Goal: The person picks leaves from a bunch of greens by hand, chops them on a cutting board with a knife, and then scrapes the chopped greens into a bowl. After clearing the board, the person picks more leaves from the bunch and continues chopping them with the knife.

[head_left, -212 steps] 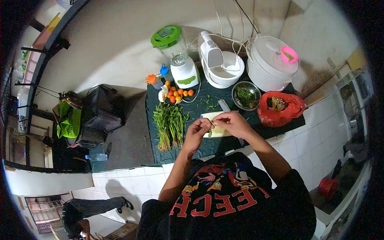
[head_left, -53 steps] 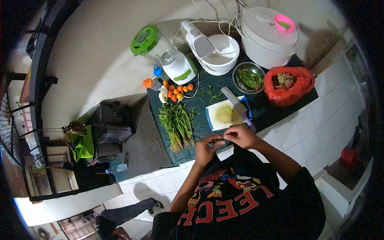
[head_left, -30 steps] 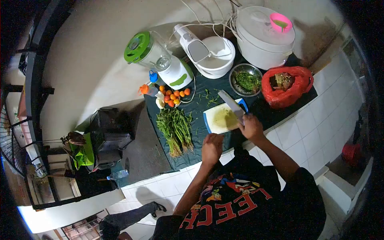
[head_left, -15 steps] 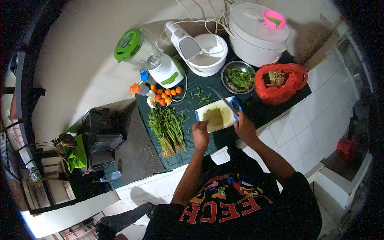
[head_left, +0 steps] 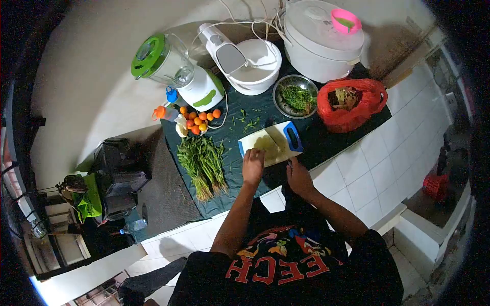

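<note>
My right hand [head_left: 299, 177] is closed around the handle of a knife [head_left: 278, 142], its blade lying across the white cutting board [head_left: 289, 152] with blue ends. My left hand [head_left: 253, 166] rests at the board's near left part, fingers bent together; whatever they hold is too small to make out. Left of the board lies a bunch of leafy greens [head_left: 201, 162] with roots. Green scraps [head_left: 247, 121] are scattered behind the board. Chopped greens [head_left: 297, 98] fill part of a metal bowl [head_left: 279, 104] at the back right.
Behind stand a green-lidded blender [head_left: 202, 92], a mixer [head_left: 229, 57] with a white bowl [head_left: 260, 84], and a large white container [head_left: 321, 61] bearing a pink bowl [head_left: 347, 28]. Orange fruits [head_left: 198, 121] lie by the blender. A red plastic bag [head_left: 339, 120] stands right.
The knife has come down from its raised position beside the board's blue end onto the board. My right hand is lower and nearer my left hand. The view has shifted slightly.
</note>
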`<state>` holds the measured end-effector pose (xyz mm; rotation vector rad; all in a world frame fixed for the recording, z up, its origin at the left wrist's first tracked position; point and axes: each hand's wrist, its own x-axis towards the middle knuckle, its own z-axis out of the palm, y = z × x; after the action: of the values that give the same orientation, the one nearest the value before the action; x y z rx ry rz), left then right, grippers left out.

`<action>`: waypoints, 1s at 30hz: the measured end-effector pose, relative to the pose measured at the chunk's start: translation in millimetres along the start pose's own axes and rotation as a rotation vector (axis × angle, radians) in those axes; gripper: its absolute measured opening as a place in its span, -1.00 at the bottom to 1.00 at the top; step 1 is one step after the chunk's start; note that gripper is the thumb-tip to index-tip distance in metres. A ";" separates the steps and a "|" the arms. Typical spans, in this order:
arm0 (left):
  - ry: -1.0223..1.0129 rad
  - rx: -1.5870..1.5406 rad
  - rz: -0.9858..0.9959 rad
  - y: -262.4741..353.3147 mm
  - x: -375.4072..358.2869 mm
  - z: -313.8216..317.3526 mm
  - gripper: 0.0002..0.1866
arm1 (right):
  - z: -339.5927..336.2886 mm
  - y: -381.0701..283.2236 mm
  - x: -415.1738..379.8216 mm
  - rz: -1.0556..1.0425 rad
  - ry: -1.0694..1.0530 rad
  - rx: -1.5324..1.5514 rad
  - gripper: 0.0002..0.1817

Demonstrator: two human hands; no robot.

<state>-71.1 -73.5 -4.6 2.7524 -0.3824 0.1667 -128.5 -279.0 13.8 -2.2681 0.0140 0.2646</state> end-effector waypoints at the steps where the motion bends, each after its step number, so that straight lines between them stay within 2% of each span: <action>1: 0.014 -0.025 0.012 -2.5 1.8 7.1 -0.78 | -2.3 -2.1 1.4 0.001 -0.001 -0.005 -0.56; 4: 0.030 -0.063 0.038 -7.6 7.7 17.5 -0.78 | -7.2 -7.1 0.3 0.027 0.034 0.003 -0.61; 6: 0.029 -0.073 0.049 -10.1 11.5 18.9 -0.78 | -6.4 -7.6 -6.8 -0.129 0.146 0.076 -0.65; 9: 0.059 -0.164 0.003 -5.1 17.1 12.6 -0.79 | -0.4 -1.1 -17.7 -0.018 0.029 0.016 -0.67; 11: 0.001 -0.117 -0.166 8.1 22.6 -4.3 -0.80 | 11.4 7.2 -23.3 -0.044 0.057 0.008 -0.67; 12: 0.000 -0.118 -0.166 6.9 23.3 -1.8 -0.80 | 12.1 5.2 -23.8 -0.074 0.088 0.002 -0.66; 14: 0.122 -0.107 -0.081 3.4 24.0 2.3 -0.82 | 10.4 2.8 -27.1 -0.056 0.049 0.002 -0.66; 25: 0.149 -0.162 -0.024 -4.3 15.6 15.1 -0.79 | 11.5 1.0 -30.6 0.013 -0.034 0.029 -0.67; 27: 0.144 -0.175 -0.019 -6.6 15.7 19.0 -0.79 | 13.2 1.7 -32.1 -0.121 0.028 -0.077 -0.64; 30: 0.153 -0.146 -0.015 -7.9 16.5 20.8 -0.80 | 15.8 0.9 -29.8 -0.058 -0.061 -0.149 -0.60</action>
<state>-51.7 -77.9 -23.9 2.5775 -0.3189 0.3299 -160.7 -270.0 9.0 -2.4024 -0.1064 0.3130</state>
